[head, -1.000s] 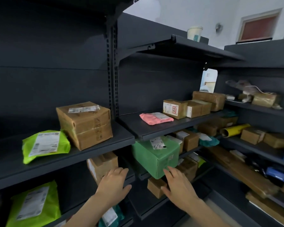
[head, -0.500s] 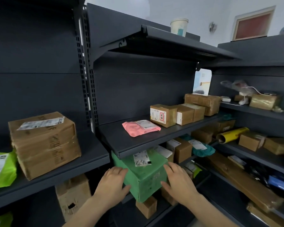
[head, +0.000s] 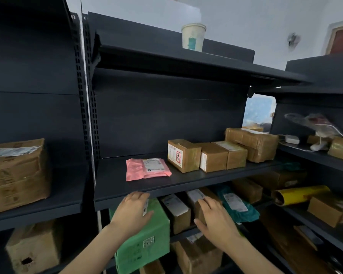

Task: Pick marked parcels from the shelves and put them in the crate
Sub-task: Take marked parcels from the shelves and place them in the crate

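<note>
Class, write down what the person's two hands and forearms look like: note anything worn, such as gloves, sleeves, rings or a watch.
The left hand and right hand are bare: no gloves, rings or markings show. The left forearm and right forearm are uncovered too, with no sleeve, watch or band before the picture's lower edge.
</note>
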The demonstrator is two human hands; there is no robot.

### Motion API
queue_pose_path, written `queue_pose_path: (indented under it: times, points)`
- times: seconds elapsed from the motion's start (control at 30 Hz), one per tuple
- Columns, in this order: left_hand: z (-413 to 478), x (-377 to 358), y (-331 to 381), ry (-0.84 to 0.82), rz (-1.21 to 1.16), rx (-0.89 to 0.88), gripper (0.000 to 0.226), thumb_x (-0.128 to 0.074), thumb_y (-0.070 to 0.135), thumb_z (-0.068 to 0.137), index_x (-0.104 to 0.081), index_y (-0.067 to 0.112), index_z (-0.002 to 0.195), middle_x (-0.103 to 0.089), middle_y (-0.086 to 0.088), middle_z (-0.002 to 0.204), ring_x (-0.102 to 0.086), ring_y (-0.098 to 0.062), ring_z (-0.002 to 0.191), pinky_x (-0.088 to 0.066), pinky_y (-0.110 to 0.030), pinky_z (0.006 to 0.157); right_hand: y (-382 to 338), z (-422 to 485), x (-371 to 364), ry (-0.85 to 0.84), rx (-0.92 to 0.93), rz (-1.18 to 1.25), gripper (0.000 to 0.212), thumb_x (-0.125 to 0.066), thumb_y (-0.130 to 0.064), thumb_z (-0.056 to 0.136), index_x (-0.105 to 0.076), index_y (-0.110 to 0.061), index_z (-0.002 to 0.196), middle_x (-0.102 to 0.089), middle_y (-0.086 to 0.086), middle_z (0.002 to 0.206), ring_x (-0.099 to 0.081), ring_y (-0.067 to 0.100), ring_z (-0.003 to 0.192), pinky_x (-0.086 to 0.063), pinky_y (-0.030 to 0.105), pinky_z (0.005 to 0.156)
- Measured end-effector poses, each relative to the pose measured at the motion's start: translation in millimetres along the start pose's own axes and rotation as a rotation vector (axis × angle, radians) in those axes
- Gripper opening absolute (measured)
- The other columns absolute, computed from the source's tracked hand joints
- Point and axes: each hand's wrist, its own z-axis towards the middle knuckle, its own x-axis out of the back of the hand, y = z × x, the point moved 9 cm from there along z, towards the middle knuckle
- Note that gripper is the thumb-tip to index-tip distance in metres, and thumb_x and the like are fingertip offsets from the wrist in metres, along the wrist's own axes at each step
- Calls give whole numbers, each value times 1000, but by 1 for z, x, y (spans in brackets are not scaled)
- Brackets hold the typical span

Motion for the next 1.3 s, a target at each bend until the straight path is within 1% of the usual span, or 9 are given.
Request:
queue_pose_path:
  times: [0.3,0.47,0.63,0.73,0.93,1.03,1.1,1.2,1.3]
  points:
    - [42,-2,7,53,-8,100,58,-45,39,93,-32,16,145,-39,1,146,-33,-16,137,-28,-27,113,41,54,4,-11,57,61,63,-40,-43,95,-18,-18,148,-18,2,155,-17,17,142,-17,27,115]
    - [73,1,-10,111,-40,158,55,-49,38,92,-37,17,142,-48,0,138,-43,-17,127,-38,-28,103,41,97,4,2,102,67,61,-41,-42,95,-19,-18,148,-18,2,155,-18,18,142,-19,30,116]
    - [105,8,-38,171,-76,234,59,-47,37,95,-29,12,146,-44,-3,143,-38,-19,134,-36,-28,107,36,150,24,85,129,82,62,-42,-43,95,-21,-18,147,-20,1,154,-22,17,141,-25,29,114]
    - [123,16,-54,193,-89,292,57,-45,36,96,-31,10,145,-44,-5,143,-38,-21,134,-36,-30,105,31,177,41,167,154,98,59,-44,-40,95,-24,-17,145,-27,0,151,-29,15,138,-30,27,110]
    - [150,5,-88,132,-125,451,47,-45,41,93,-47,11,129,-55,-5,123,-51,-20,113,-48,-30,91,34,224,56,218,125,29,59,-41,-44,95,-27,-16,144,-25,5,153,-27,19,139,-27,30,112]
    - [158,-6,-103,84,-159,579,43,-39,51,88,-55,16,108,-58,-3,106,-55,-21,98,-51,-32,84,43,247,60,209,62,-23,66,-38,-55,92,-28,-14,144,-25,11,152,-26,25,139,-27,34,112]
    - [163,-15,-109,41,-162,627,41,-36,53,85,-55,17,94,-61,-2,98,-56,-21,93,-53,-34,81,50,261,51,128,6,-32,74,-35,-64,88,-28,-16,144,-23,14,152,-26,30,138,-29,37,110]
    - [166,-24,-111,-10,-165,676,39,-35,50,87,-55,17,92,-65,-1,96,-57,-23,95,-52,-35,85,54,273,32,-7,-35,-45,80,-31,-72,83,-30,-18,143,-24,18,151,-34,33,132,-36,39,104]
    - [171,-28,-103,-26,-228,716,38,-36,52,88,-54,19,95,-66,0,97,-61,-22,96,-52,-35,86,53,281,26,2,-15,-87,78,-34,-69,84,-29,-18,142,-30,18,147,-40,33,126,-39,38,100]
